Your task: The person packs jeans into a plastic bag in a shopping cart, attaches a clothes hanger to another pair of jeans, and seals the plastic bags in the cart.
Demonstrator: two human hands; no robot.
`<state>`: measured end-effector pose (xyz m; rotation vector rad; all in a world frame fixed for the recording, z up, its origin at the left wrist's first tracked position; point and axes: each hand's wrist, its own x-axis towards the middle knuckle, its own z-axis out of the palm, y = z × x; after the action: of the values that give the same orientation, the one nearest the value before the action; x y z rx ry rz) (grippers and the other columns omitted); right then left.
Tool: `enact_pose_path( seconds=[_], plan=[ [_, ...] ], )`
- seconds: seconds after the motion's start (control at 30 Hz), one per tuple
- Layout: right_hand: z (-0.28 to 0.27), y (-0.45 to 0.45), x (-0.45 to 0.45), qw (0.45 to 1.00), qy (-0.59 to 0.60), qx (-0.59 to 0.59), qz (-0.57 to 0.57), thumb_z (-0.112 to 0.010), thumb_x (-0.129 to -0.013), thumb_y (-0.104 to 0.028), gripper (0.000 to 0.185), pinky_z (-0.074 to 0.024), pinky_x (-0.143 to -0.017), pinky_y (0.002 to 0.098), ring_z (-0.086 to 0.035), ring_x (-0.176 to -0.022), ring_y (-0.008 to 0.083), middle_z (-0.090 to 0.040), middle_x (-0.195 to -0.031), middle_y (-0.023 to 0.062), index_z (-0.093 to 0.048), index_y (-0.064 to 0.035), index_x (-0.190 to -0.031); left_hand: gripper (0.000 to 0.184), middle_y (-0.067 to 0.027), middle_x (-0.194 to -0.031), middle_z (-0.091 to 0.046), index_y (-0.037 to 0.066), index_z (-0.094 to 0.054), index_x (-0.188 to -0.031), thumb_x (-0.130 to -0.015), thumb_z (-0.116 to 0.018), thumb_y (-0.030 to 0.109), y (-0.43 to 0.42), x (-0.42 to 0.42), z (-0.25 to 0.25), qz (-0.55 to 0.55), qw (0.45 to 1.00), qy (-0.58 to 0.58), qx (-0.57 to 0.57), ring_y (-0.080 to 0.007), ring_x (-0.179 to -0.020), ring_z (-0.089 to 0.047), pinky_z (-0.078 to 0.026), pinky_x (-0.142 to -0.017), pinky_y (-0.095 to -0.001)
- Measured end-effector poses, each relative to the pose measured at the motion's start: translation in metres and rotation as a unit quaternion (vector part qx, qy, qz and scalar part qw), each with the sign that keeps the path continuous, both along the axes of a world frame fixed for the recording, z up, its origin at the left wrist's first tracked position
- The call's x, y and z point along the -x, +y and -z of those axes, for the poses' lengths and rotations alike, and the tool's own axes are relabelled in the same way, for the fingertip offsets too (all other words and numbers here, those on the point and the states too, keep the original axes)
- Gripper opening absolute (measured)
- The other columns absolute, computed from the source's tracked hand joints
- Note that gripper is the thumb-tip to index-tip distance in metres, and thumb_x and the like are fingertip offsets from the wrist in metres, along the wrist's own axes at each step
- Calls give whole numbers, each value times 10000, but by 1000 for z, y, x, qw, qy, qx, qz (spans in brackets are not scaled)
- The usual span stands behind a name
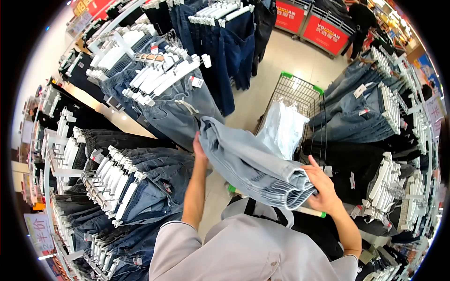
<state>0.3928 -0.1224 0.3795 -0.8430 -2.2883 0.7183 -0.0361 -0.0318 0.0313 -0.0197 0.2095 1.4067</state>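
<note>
A pair of grey-blue jeans is stretched between my two hands, in front of my chest. My left hand grips one end at the left, beside the jeans on the rack. At the elastic waistband on the right, my right hand holds the other end, with its thumb and fingers around the edge. Beneath the jeans and beyond them stands a wire shopping cart with green corners. Clear plastic-wrapped light items lie in the cart.
Racks of jeans on white hangers stand at the left, lower left and right. Dark blue jeans hang at the top. Red-signed bins and a person in dark clothes are at the upper right.
</note>
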Motion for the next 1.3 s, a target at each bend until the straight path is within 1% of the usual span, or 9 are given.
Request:
enact_pose_path(
  seconds=[0.07,0.17,0.2,0.23,0.27,0.4,0.67,1.03,1.3],
  plan=[
    [-14,2,22,996,-22,-83,-5,-785,-702,-21,560,-522,-1053,528,-689,-1077,352,-679,-1181,186,-626,53,-1234,688,-164,-1497,-533,99,-445,-1535,-1045,-312,563,-9,-65,-27,-90,906,413,-36,-369,-1344,-529,-390,-1184,-518],
    [-31,-2,50,975,-85,-200,-48,-722,-734,-103,497,-618,-760,359,-722,-977,305,-689,-1137,151,-637,15,-1209,525,-100,-1326,-597,103,-510,-1427,-1020,-547,432,-36,-139,-113,-225,911,340,-56,-274,-1227,-590,-501,-1040,-414],
    [-35,-6,62,968,-103,-221,-53,-717,-746,-128,470,-613,-742,326,-725,-966,257,-690,-1114,130,-645,-8,-1195,479,-109,-1337,-590,93,-534,-1391,-996,-596,358,-58,-148,-143,-230,681,691,-76,-272,-1239,-584,-502,-1020,-384],
    [-37,-11,70,966,-114,-224,-67,-710,-756,-126,452,-610,-726,307,-727,-944,223,-691,-1090,116,-651,-23,-1193,441,-117,-1347,-584,83,-558,-1355,-972,-645,283,-75,-152,-174,-196,329,920,-81,-271,-1251,-577,-502,-999,-354],
    [-34,-17,75,963,-126,-223,-84,-689,-777,-128,440,-609,-718,298,-724,-953,220,-689,-1100,115,-651,-30,-1205,438,-118,-1343,-586,82,-560,-1351,-972,-646,283,-89,-155,-184,-197,281,933,-106,-272,-1247,-579,-503,-997,-355],
    [-28,-41,90,940,-172,-249,-157,-630,-833,-180,491,-607,-701,268,-703,-992,211,-673,-1139,124,-620,-48,-1305,427,-124,-1325,-595,77,-569,-1335,-969,-647,281,-106,-158,-190,-159,522,821,-170,-279,-1232,-586,-506,-989,-359],
    [-21,-76,93,950,-249,-142,-120,-635,-819,-143,613,-582,-572,295,-694,-802,199,-639,-1198,139,-539,-63,-1419,406,-134,-1290,-613,66,-586,-1304,-964,-650,277,-111,-144,-183,-62,702,698,-129,-292,-1202,-601,-513,-973,-365],
    [-22,-79,85,972,-196,-52,-116,-727,-809,-180,632,-551,-479,343,-710,-723,213,-666,-1154,89,-561,-125,-1417,378,-149,-1242,-637,51,-610,-1260,-956,-653,272,-113,-137,-182,4,780,615,-115,-309,-1161,-622,-522,-951,-375],
    [-62,0,93,990,-127,8,-68,-674,-943,-223,465,-554,-665,444,-676,-819,330,-636,-970,118,-569,-95,-1378,361,-160,-1207,-655,40,-627,-1228,-951,-656,268,-120,-146,-181,44,791,596,-127,-322,-1131,-637,-528,-935,-382]
  ],
)
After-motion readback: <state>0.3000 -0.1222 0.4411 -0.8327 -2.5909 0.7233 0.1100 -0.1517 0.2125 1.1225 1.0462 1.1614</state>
